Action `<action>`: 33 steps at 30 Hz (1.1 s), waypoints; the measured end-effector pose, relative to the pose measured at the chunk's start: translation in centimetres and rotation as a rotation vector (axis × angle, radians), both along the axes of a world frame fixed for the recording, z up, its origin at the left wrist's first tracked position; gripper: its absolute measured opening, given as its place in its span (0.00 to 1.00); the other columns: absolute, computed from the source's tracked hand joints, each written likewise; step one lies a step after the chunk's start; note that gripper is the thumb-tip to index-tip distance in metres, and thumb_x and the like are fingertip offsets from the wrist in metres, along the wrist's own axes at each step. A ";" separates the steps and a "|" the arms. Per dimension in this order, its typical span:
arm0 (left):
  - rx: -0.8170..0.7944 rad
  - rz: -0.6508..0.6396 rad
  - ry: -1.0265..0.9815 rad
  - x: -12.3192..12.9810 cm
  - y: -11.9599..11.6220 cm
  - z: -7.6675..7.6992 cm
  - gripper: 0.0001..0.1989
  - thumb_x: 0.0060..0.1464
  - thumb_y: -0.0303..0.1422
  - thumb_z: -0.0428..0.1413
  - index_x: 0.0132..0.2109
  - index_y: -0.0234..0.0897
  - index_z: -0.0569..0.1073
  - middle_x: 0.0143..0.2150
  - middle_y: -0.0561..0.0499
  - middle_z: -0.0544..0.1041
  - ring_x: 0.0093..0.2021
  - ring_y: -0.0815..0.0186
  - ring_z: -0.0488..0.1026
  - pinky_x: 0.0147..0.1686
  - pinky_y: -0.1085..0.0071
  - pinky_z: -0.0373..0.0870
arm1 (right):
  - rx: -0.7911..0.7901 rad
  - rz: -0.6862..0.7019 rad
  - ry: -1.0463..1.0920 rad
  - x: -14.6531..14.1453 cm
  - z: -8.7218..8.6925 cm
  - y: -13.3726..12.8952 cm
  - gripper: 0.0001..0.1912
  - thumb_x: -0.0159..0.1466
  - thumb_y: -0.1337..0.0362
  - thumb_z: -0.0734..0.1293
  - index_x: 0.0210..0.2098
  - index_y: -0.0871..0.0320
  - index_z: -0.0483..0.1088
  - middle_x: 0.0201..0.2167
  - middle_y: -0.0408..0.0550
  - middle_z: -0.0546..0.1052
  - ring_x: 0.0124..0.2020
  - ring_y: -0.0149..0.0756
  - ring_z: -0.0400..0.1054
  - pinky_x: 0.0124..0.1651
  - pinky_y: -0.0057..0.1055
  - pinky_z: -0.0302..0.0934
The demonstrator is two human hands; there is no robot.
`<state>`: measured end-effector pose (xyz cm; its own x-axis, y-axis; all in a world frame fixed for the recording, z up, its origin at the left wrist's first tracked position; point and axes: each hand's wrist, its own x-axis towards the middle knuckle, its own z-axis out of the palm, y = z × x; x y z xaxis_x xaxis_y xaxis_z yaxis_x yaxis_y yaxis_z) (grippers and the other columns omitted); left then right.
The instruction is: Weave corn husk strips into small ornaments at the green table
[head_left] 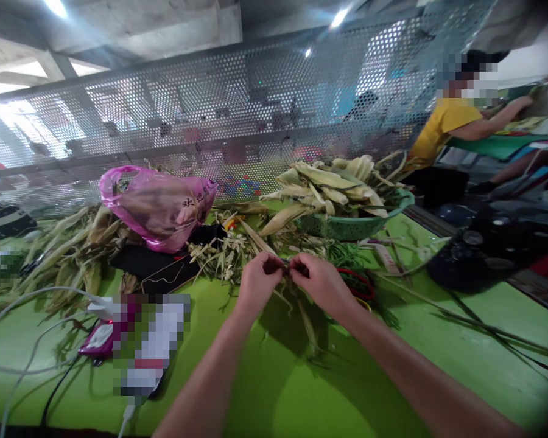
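Over the middle of the green table, my left hand [261, 280] and my right hand [322, 281] meet with fingertips almost touching. Both are closed in a pinch on a dry corn husk [307, 322], whose pale strips hang below the fingers and spread out above them. The exact grip point between the fingertips is too small to make out. Just beyond the hands lies a heap of short cut husk pieces [223, 264]. A green basket [347, 226] piled with corn husks [342, 182] stands behind my right hand.
A pink plastic bag [159, 207] sits at the back left beside more husks [73, 243]. A power strip [103, 337] with cables and a blurred phone [155, 340] lie left. Red cord [358, 281] and a dark round object [461, 255] are right. Another person [452, 128] sits beyond.
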<state>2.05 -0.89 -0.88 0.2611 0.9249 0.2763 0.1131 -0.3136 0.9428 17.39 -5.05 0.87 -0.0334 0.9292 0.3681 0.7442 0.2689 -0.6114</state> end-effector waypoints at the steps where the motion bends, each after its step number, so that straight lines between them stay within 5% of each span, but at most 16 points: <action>1: 0.035 0.012 0.037 0.0 -0.2 0.1 0.06 0.43 0.24 0.56 0.32 0.36 0.73 0.29 0.52 0.75 0.30 0.69 0.71 0.35 0.72 0.66 | -0.006 0.004 0.010 0.0 -0.1 0.0 0.02 0.58 0.67 0.62 0.30 0.56 0.67 0.26 0.43 0.74 0.26 0.34 0.66 0.30 0.28 0.57; 10: 0.294 0.099 0.237 0.1 -1.3 1.0 0.10 0.48 0.22 0.53 0.34 0.39 0.76 0.34 0.50 0.77 0.36 0.65 0.72 0.39 0.70 0.65 | -0.032 0.055 0.160 0.3 -0.6 0.4 0.02 0.58 0.66 0.63 0.31 0.56 0.67 0.26 0.42 0.74 0.28 0.35 0.66 0.32 0.29 0.58; 23: 0.283 0.060 0.087 0.1 -1.1 1.0 0.10 0.48 0.20 0.52 0.33 0.37 0.74 0.32 0.51 0.73 0.35 0.68 0.70 0.38 0.74 0.64 | -0.030 0.139 0.288 0.5 -0.7 0.6 0.10 0.59 0.67 0.63 0.39 0.55 0.71 0.32 0.43 0.78 0.33 0.36 0.71 0.37 0.30 0.63; 33: 0.245 0.042 0.063 0.0 -0.8 0.6 0.10 0.47 0.20 0.53 0.33 0.37 0.75 0.32 0.51 0.74 0.35 0.67 0.71 0.37 0.73 0.65 | -0.047 0.135 0.324 0.7 -0.6 0.7 0.08 0.56 0.67 0.65 0.35 0.56 0.73 0.31 0.44 0.79 0.33 0.37 0.72 0.37 0.31 0.64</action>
<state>2.08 -1.69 -0.25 0.2483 0.8428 0.4776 0.1872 -0.5255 0.8300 18.11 -4.33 0.24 -0.0458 0.9404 0.3368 0.4690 0.3180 -0.8240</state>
